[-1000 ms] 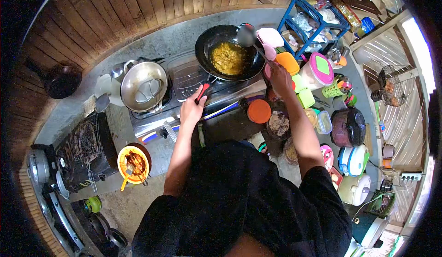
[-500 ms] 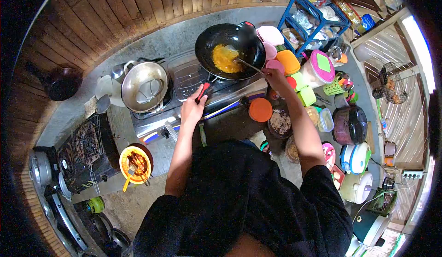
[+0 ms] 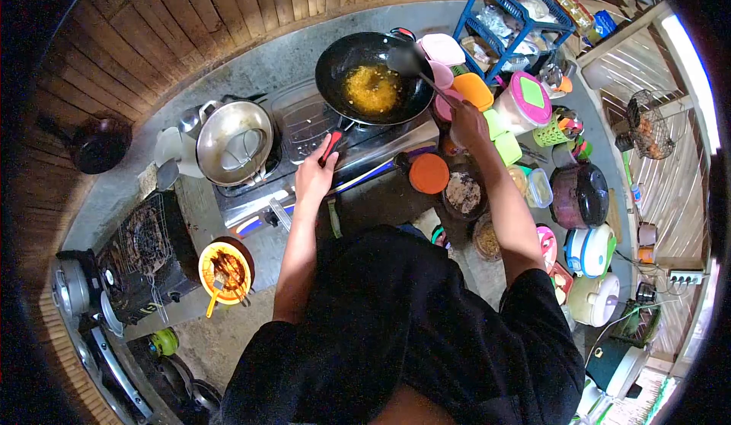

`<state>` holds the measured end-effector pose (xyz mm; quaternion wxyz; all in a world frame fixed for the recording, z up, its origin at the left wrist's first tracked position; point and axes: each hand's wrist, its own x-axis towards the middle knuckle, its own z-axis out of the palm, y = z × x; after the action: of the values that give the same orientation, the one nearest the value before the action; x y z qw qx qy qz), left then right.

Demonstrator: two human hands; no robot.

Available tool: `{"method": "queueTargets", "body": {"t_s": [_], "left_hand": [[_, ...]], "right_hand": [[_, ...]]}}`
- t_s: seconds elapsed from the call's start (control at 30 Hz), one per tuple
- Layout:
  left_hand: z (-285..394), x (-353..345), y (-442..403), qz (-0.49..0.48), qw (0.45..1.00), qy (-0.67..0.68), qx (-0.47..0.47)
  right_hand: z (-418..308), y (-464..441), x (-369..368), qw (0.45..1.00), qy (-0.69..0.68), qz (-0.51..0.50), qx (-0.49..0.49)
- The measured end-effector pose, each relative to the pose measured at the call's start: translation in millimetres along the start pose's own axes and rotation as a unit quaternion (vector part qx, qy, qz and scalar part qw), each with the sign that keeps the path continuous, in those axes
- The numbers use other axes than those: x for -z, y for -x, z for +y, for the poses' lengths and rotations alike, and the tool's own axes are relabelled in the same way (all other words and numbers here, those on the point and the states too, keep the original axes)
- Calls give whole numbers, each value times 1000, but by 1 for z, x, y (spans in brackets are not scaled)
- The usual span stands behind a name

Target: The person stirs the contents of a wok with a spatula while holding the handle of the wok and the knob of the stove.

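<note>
A black wok [image 3: 333, 82] sits on the gas stove [image 3: 298, 120], with yellow-orange liquid food [image 3: 372, 90] pooled in its bottom. My left hand [image 3: 313, 177] is closed around the wok's red handle [image 3: 330, 148]. Held in my right hand [image 3: 467, 124] is a long-handled spatula [image 3: 435, 88]. Its broad dark end is blurred and hangs over the wok's right side, apart from the food. On the left burner rests a steel pan [image 3: 215, 153] with a wire loop tool inside.
Right of the wok stand pink, orange and green containers [image 3: 474, 90] and a blue rack [image 3: 487, 25]. An orange lid [image 3: 429, 174] and a bowl [image 3: 463, 194] lie near my right forearm. A yellow bowl of dark red sauce [image 3: 245, 271] and a charred grill [image 3: 145, 242] are at left.
My right hand has lifted the spatula out of the food toward the wok's right rim. The food looks more spread and bubbly. My left hand stays on the handle.
</note>
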<state>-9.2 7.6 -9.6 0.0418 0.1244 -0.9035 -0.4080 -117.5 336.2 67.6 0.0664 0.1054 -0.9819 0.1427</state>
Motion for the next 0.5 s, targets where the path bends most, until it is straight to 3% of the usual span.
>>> {"method": "queueTargets", "body": {"t_s": [0.1,0.2,0.27,0.4,0.47,0.5], "left_hand": [[-1,0,0,15,999,-2,-36],[1,1,1,6,1000,-9,-24],[2,2,1,4,1000,-13,-17],[4,2,1,7,1000,-18,-20],[5,3,2,8,1000,-22,-19],[5,2,2,7,1000,-22,-20]], "right_hand": [[28,-3,-19,999,28,47,2],[36,-1,-19,999,4,20,35],[40,-6,-21,996,-1,-70,60],[62,-12,-51,992,19,-59,108],[42,-5,-34,977,-156,-141,35],[46,-6,-41,977,-156,-140,34]]}}
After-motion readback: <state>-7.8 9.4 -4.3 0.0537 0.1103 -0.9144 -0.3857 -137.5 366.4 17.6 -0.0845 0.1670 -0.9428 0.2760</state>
